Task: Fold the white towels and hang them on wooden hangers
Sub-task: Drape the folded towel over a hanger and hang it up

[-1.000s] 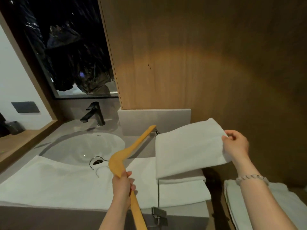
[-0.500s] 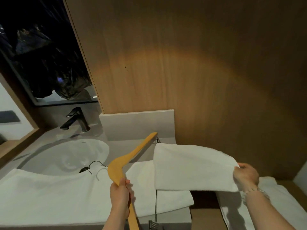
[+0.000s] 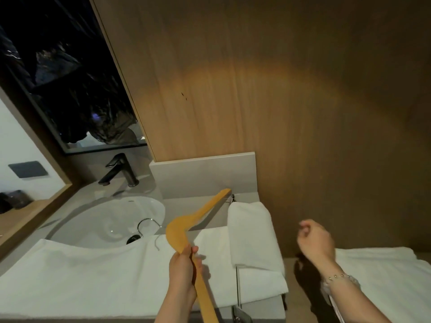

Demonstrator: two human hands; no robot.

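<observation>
1 folded towel (image 3: 251, 231) drapes the hanger (image 3: 186, 223) held by left hand (image 3: 182, 269).

Three white towels (image 3: 251, 234), one wooden hanger (image 3: 178, 231), two hands, a left hand (image 3: 183, 269) and a right hand (image 3: 314, 238), one black faucet (image 3: 121, 170), one sink (image 3: 93, 220), one bracelet (image 3: 338, 277)

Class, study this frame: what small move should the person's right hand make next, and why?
Probably move the right hand onto the folded towel and smooth it, since that hand holds nothing, while the left hand grips the wooden hanger and the towel appears draped across its lower bar.
</observation>
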